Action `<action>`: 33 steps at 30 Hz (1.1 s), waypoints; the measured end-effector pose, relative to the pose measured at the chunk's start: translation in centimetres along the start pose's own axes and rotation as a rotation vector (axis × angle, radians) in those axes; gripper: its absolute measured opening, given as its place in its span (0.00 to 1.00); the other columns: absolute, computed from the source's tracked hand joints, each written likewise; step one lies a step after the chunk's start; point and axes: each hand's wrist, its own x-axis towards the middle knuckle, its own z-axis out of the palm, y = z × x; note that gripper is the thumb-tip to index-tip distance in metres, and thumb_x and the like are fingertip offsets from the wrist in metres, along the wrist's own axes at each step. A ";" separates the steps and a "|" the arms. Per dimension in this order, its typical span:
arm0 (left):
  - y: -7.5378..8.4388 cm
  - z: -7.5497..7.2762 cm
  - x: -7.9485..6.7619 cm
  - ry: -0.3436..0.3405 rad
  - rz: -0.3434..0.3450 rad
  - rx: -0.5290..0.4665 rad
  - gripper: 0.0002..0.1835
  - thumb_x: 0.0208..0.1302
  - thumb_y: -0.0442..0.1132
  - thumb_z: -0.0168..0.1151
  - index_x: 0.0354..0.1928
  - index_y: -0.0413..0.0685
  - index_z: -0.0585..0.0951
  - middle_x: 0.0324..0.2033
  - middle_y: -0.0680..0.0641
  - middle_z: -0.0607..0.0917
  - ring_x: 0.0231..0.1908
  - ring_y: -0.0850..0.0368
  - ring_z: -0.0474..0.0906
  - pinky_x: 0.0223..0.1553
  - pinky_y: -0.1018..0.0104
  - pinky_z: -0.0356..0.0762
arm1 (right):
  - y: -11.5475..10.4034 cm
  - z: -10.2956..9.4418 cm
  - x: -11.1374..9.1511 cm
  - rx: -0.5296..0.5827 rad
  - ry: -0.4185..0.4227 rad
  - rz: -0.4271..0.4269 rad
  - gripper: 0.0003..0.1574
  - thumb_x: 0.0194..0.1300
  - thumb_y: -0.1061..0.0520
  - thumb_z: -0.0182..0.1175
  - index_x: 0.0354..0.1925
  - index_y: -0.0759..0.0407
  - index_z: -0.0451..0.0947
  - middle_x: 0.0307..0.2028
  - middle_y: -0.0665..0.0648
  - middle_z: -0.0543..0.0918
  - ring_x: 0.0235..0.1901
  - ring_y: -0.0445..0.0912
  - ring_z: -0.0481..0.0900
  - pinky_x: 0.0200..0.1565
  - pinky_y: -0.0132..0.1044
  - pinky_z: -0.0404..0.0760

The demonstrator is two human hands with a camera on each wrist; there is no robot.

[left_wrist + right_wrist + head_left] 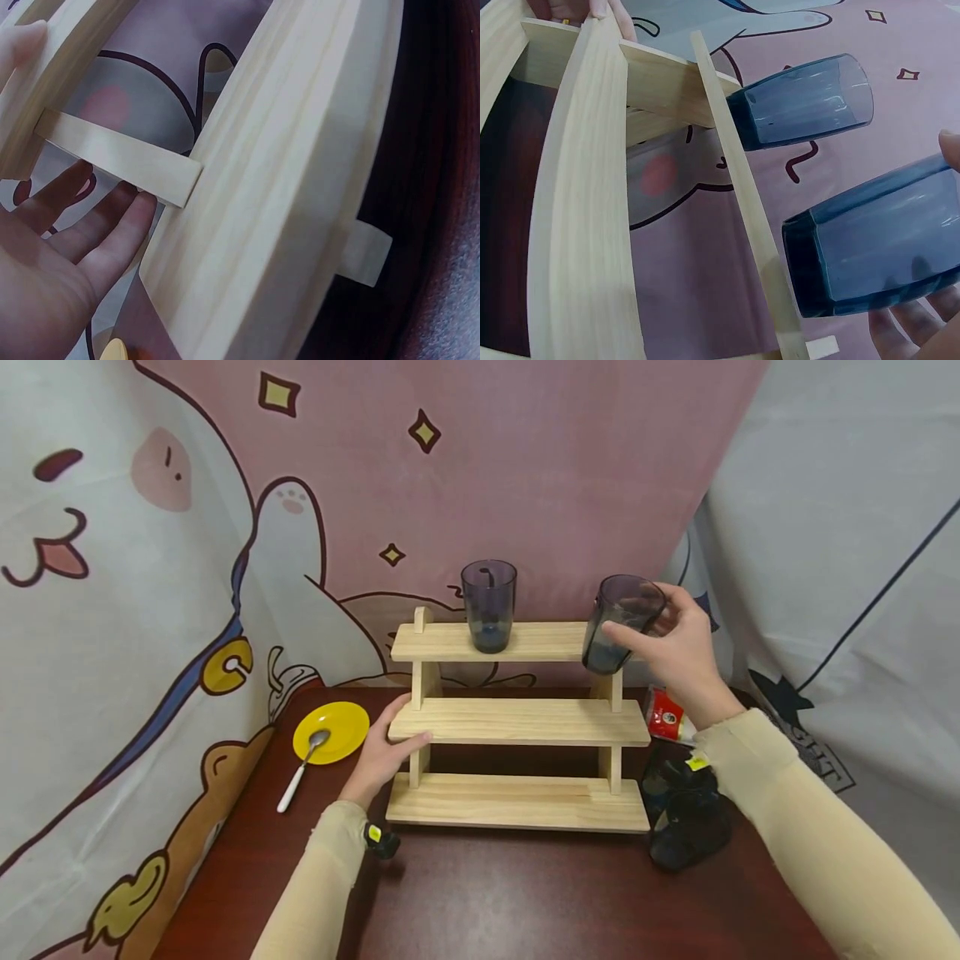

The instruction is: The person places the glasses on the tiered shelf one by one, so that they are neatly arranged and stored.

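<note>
A light wooden three-tier shelf (517,722) stands on the table. My left hand (377,758) grips the left end of its middle tier, thumb over the front edge and fingers behind. In the left wrist view, the fingers (112,232) lie beside an upright of the shelf. Tilted above the right end of the top tier is a dark tinted drinking glass (617,620). My right hand (686,652) holds it, thumb on the near side and fingers round the back. A matching glass (489,606) stands upright on the top tier, left of the middle.
On the left, a spoon (293,787) with a white handle leans on a yellow plate (347,727). A red and white packet (663,717) and dark, partly hidden objects (686,827) lie right of the shelf. A printed cloth (570,477) hangs behind.
</note>
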 end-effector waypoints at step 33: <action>-1.8 0.0 0.7 0.018 0.066 0.012 0.44 0.64 0.44 0.78 0.78 0.69 0.67 0.75 0.49 0.70 0.67 0.45 0.72 0.67 0.44 0.71 | -0.2 3.6 4.4 0.069 -0.165 0.005 0.56 0.64 0.41 0.75 0.81 0.46 0.58 0.71 0.60 0.73 0.66 0.55 0.76 0.66 0.53 0.76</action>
